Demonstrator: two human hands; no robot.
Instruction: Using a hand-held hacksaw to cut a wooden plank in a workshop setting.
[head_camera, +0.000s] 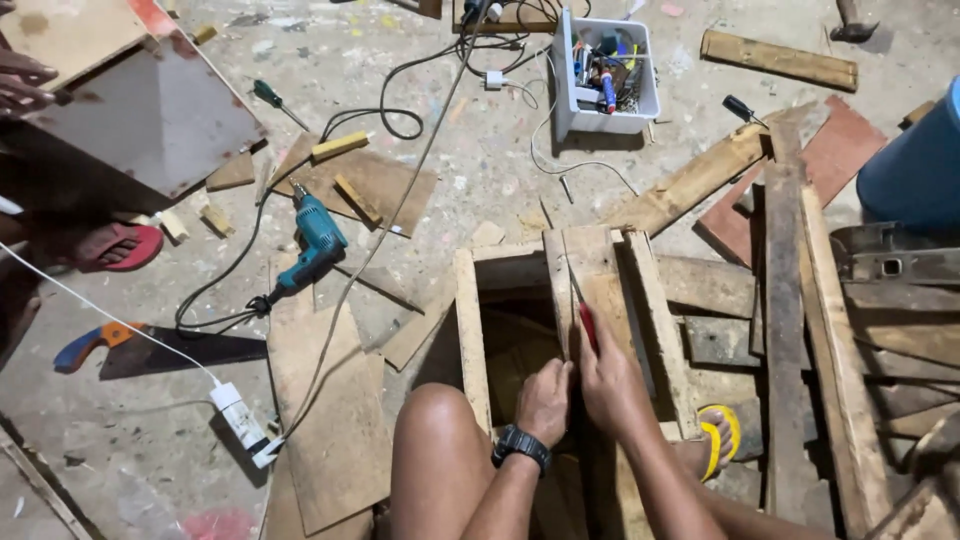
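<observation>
Down on the floor, both hands are working at the open-topped rough wooden crate frame (470, 320) between the person's knees. The left hand (545, 400), with a black wristwatch (520, 445) on its wrist, is curled with fingers closed against the near end of a narrow upright wooden slat (563, 290), pinching or bracing it. The right hand (610, 385) sits just beside it, touching or nearly so, closed around a slim red-handled tool (588, 325); what kind of tool I cannot tell, as only the red shaft shows. That red shaft points up and away from the body, lying along a wider pale plank (610, 300), so its long axis runs nearly parallel to the slat, near to far. Slat and plank lie straight ahead of the two hands; the left hand is nearer the slat, the right nearer the plank. A foot in a yellow flip-flop (720, 435) rests to the right of the frame. Well apart on the left lie a teal electric drill (318, 238) with a black cord, and an orange-and-blue-handled handsaw (150, 345). Farther off stand a white plastic tub of small tools (605, 75) and a green-handled screwdriver (272, 100). At the left edge, another person's hand (20, 80) holds a board.
</observation>
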